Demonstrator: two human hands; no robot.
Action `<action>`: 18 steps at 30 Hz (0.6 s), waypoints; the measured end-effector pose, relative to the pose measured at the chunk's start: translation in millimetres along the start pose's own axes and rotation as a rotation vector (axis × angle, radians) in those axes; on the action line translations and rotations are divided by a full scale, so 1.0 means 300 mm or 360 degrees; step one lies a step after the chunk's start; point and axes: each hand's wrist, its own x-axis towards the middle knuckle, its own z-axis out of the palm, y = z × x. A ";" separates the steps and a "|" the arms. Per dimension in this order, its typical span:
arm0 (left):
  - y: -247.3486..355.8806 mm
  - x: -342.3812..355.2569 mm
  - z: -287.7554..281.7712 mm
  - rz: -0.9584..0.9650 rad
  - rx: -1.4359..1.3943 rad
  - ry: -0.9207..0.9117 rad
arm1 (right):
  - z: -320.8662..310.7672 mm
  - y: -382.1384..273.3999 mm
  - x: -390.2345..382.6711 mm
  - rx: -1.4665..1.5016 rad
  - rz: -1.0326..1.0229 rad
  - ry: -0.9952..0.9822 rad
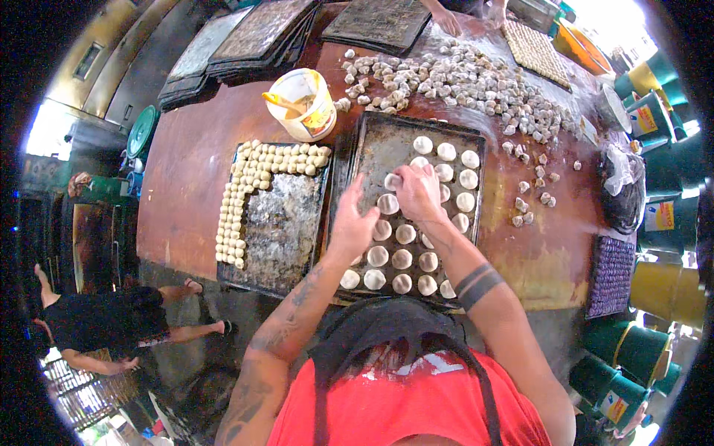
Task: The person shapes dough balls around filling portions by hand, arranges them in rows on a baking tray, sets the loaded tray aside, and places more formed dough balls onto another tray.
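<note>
A dark baking tray (379, 137) lies in front of me with rows of flattened round dough pieces (446, 152) on its right and near parts. My right hand (418, 192) is over the tray's middle, its fingers closed on a small dough ball (392, 181) resting on the metal. At the tray's left side my left hand (355, 221) has its thumb and fingers apart and holds nothing. Its thumb is near a dough disc (387, 204). To the left, a second tray (279, 223) carries small pale dough balls (262, 165) along its far and left sides.
A white bucket (305, 111) with a yellow handle stands beyond the trays. Floured dough lumps (476, 82) cover the table's far side, where another person's hands (448, 22) work. Stacked trays (260, 33) sit far left. A person (111, 320) in black is at left.
</note>
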 end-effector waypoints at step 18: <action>-0.337 0.220 -0.669 0.0362 0.1494 0.0681 | -0.430 0.930 -0.303 -0.0812 0.0535 0.0417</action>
